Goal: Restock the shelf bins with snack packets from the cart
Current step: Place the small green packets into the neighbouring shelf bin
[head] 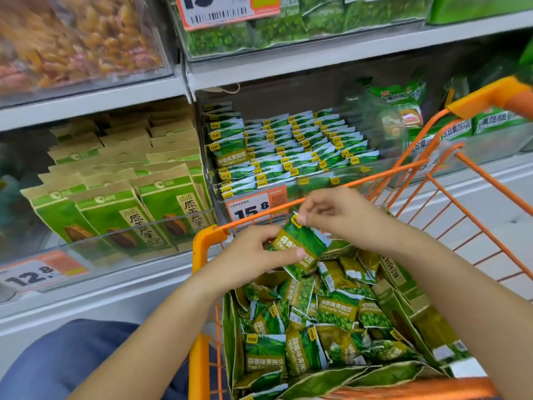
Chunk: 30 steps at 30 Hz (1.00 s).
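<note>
Both hands hold green garlic-pea snack packets [302, 243] above the orange cart [202, 241]. My left hand [256, 252] grips the lower part of the small stack, thumb across the front. My right hand [331, 212] pinches the top corner of the front packet. Below them the cart holds a loose pile of the same green packets [314, 321]. Just behind, the clear shelf bin [372, 131] holds rows of matching packets [291, 148] standing on edge, with a 15.8 price tag [251, 209] on its front.
To the left a clear bin holds green and brown sunflower-seed bags [121, 206] with a 12.8 tag [31, 275]. Upper shelf bins hold green pea packs [274, 27] and orange snacks [72, 39]. More green bags [490, 119] lie right of the cart handle [490, 96].
</note>
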{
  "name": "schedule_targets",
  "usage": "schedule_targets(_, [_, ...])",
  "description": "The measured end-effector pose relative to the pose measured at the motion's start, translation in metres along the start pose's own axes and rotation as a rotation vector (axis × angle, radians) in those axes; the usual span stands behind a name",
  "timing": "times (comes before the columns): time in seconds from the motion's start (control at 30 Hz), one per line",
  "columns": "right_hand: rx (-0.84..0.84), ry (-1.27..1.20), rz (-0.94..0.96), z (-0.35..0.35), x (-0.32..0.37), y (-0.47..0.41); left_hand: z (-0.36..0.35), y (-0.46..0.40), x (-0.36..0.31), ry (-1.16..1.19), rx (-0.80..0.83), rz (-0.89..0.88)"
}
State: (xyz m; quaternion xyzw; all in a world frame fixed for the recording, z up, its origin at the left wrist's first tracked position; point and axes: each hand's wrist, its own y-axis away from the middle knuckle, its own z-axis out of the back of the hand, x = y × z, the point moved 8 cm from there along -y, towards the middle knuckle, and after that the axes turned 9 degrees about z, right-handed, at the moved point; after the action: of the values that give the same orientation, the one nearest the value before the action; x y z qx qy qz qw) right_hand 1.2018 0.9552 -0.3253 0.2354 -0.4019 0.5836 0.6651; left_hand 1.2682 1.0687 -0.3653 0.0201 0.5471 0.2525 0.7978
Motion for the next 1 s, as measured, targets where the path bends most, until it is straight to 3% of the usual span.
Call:
schedule_targets(0.1, [-0.138, -0.169, -0.005, 0.011, 0.011, 0.000, 0.016, 0.004, -0.007, 0.212, -0.128, -0.012])
schedule_targets(0.17, [-0.076, -0.282, -0.060, 0.009, 0.011, 0.000, 0.026, 0.007, -0.006, 0.323, -0.219, -0.019])
schedule_targets(0.27, [0.073, -0.358, -0.123, -0.010, 0.007, 0.003, 0.028, 0.012, -0.009, 0.314, -0.314, -0.047])
schedule_targets(0.4, [-0.042, -0.474, -0.187, -0.010, 0.004, 0.000, 0.037, 0.022, -0.027, 0.258, -0.443, -0.065])
schedule_targets(0.53, [-0.151, -0.232, -0.086, -0.002, 0.011, -0.003, 0.048, 0.018, -0.044, -0.070, -0.334, 0.017])
schedule_targets(0.6, [-0.192, -0.046, -0.035, 0.000, 0.020, -0.001, 0.059, 0.016, -0.055, -0.255, -0.353, -0.039])
schedule_targets(0.7, [-0.100, 0.473, 0.087, -0.001, 0.037, 0.003, 0.082, 0.022, -0.082, -0.512, -0.550, -0.176])
schedule_targets(0.77, [-0.011, 0.670, 0.127, -0.006, 0.033, 0.003, 0.104, 0.019, -0.095, -0.707, -0.742, -0.174])
schedule_targets(0.9, [0.050, 0.703, 0.091, -0.013, 0.018, 0.000, 0.126, -0.027, -0.097, -1.147, -0.751, -0.001])
schedule_targets(1.0, [0.066, 0.715, 0.088, -0.013, 0.017, -0.002, 0.139, -0.056, -0.090, -1.303, -0.722, 0.128])
